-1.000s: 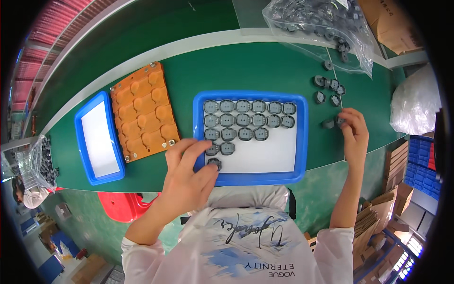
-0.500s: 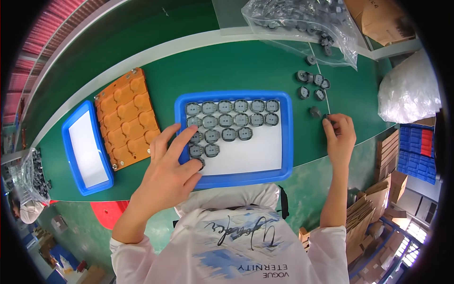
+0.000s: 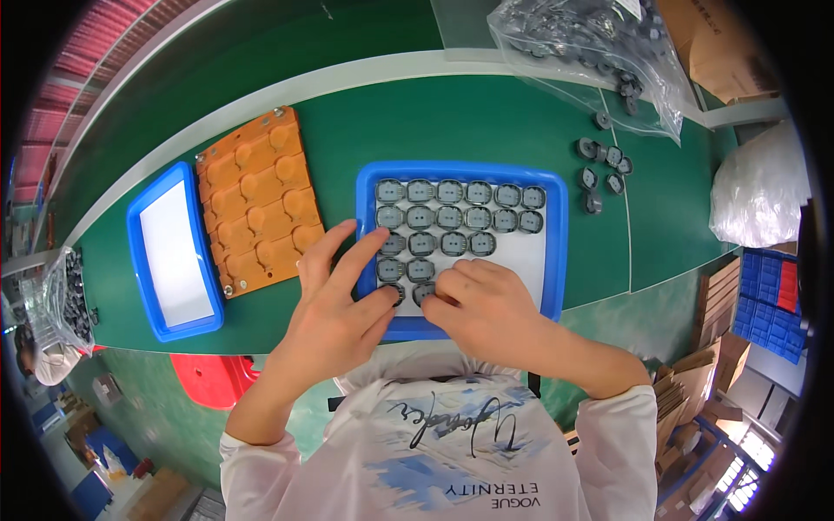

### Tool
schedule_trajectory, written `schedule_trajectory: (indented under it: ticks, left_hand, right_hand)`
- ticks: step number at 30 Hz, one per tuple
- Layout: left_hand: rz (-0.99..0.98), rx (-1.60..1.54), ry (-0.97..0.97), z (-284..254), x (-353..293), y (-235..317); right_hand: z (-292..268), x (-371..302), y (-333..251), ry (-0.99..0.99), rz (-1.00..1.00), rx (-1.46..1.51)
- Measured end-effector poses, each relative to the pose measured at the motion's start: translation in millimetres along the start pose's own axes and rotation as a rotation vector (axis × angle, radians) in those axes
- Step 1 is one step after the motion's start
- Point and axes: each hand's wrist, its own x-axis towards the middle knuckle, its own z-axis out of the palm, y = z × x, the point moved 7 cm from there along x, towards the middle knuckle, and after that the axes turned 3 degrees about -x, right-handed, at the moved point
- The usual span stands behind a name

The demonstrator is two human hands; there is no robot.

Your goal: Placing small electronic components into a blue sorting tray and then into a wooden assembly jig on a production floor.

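Observation:
A blue tray (image 3: 559,234) with a white floor holds several rows of rounded grey plastic parts (image 3: 449,217), each with small holes in its face. Over the tray's near side, my right hand (image 3: 486,306) pinches one grey plastic part (image 3: 422,293) against the white floor, in the row closest to me. My left hand (image 3: 334,317) reaches across the left rim with its fingers spread. One of its fingertips lies by the left column, and its thumb side touches a grey part (image 3: 396,295) at the near left corner.
Left of the tray lie an orange moulded plate (image 3: 261,204) with round hollows and another blue tray (image 3: 214,286) with a white floor. Loose grey parts (image 3: 589,179) and a clear bag (image 3: 591,39) of them sit at the right. A red stool (image 3: 204,382) stands below the table.
My right hand has come from the loose parts at the right into the tray, bringing a grey part beside the near left one. My left hand stays by the left rim. The view has shifted slightly.

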Motion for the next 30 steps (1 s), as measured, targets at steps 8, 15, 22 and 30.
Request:
schedule_trajectory:
  ticks: [8,15,22,30]
  left_hand:
    - [0.013,-0.088,-0.015,-11.6,16.6,3.3]
    - [0.297,-0.189,0.070,15.1,110.6,43.0]
    - [0.427,0.107,-0.193,124.3,226.6,80.0]
    - [0.534,0.070,-0.233,136.6,220.8,101.1]
  right_hand:
    - [-10.7,-4.2,9.0,0.047,0.058,0.058]
    - [-102.5,-97.6,121.3,0.547,0.783,-0.239]
    - [-96.5,-134.7,161.1,0.560,1.038,0.141]
    - [-106.2,-129.1,157.7,0.384,0.861,0.006]
